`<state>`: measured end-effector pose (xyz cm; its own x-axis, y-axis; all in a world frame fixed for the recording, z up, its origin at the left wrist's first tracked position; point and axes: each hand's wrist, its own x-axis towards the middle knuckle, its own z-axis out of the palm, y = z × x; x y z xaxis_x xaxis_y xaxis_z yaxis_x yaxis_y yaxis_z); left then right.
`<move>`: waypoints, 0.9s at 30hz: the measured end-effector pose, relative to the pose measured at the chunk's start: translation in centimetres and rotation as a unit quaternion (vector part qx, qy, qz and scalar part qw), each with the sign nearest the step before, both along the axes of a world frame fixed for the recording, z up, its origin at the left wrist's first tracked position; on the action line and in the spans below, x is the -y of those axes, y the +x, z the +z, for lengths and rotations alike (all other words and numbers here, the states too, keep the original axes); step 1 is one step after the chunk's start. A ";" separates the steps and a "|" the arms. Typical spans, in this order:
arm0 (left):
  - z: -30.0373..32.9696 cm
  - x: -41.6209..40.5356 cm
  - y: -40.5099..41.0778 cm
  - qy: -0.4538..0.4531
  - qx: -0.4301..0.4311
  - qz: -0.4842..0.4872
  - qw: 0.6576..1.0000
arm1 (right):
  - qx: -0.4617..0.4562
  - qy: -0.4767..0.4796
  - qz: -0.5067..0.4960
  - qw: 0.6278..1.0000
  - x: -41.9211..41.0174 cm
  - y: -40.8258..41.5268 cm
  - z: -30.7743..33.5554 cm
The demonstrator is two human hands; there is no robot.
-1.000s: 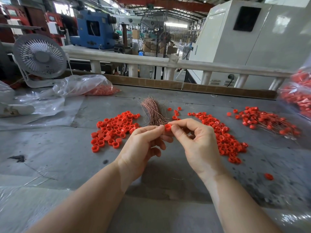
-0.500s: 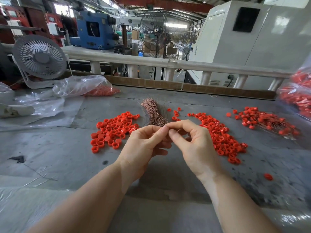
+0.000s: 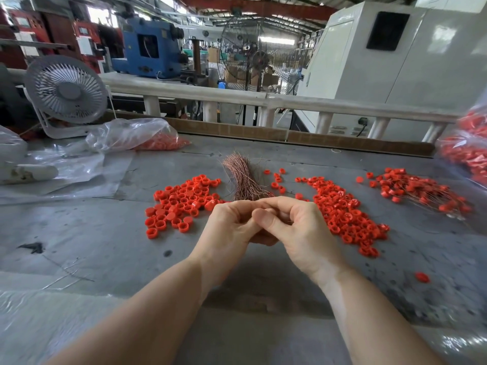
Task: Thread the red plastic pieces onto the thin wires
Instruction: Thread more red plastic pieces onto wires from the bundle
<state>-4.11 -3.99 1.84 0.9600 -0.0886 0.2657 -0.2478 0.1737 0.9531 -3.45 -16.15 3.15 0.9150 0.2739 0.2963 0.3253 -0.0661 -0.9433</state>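
Two bare forearms reach up from the lower edge and meet above the middle of the grey, scuffed worktable. The left hand and the right hand are pressed together, fingers curled inward and fingertips touching; whatever they pinch is hidden between them, so it cannot be told what either holds. A single loose red plastic piece lies to the right, near the right wrist. Beside the left hand lies a heap of small red plastic ring-shaped pieces; beside the right hand, a larger heap of red pieces stretches toward the viewer. Just beyond the fingertips, between the two heaps, lies a bundle of thin copper-coloured wires, its far end fanned out. Farther right lies a pile of red pieces already on wires. At the right edge sits a clear bag of red pieces. At the left, a crumpled clear plastic bag holds more red pieces; behind it stands a small white desk fan. A pale railing closes the far side.
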 end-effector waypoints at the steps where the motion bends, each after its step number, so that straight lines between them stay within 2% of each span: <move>1: 0.1 0.0 0.0 0.014 0.006 0.006 1.000 | -0.001 0.011 0.003 1.000 0.0 0.0 0.0; 5: 0.3 0.2 -0.1 0.049 0.022 0.034 0.998 | 0.013 0.027 0.002 1.000 0.0 0.0 -0.1; 13: 0.6 0.6 -0.5 0.060 0.035 0.052 0.996 | 0.038 0.032 0.005 0.999 0.0 0.1 -0.3; 23: 0.8 0.6 -0.7 0.066 0.032 0.055 0.996 | 0.024 0.084 0.018 0.996 -0.2 -0.2 -0.1; 27: 0.7 0.3 -0.5 0.053 0.023 0.044 0.997 | 0.029 0.056 0.011 0.998 -0.4 -0.2 -0.2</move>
